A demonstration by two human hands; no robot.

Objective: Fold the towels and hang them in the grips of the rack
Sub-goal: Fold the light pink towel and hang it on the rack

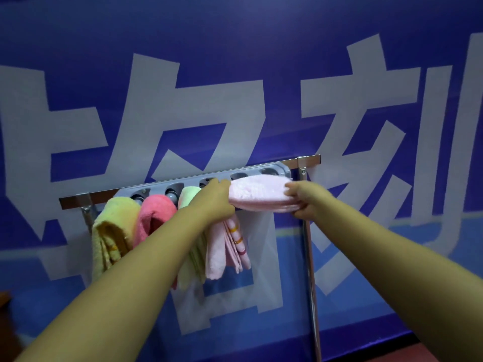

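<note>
A grey rack [245, 175] with a row of round grips is fixed to a metal bar. A yellow towel [115, 231], a darker pink towel [154, 215] and a pale green towel [189, 195] hang from its left grips. I hold a folded light pink towel [257, 192] level in front of the rack's right half. My left hand [214, 198] grips its left part, where the rest of the cloth hangs down with striped edges. My right hand [302, 199] pinches its right end. The grip behind my left hand is partly hidden.
The bar [308, 159] rests on a chrome stand whose right post [312, 270] runs down to the floor. Behind it stretches a blue banner [235, 74] with large white characters. A brown edge of furniture [4, 299] shows at the far left.
</note>
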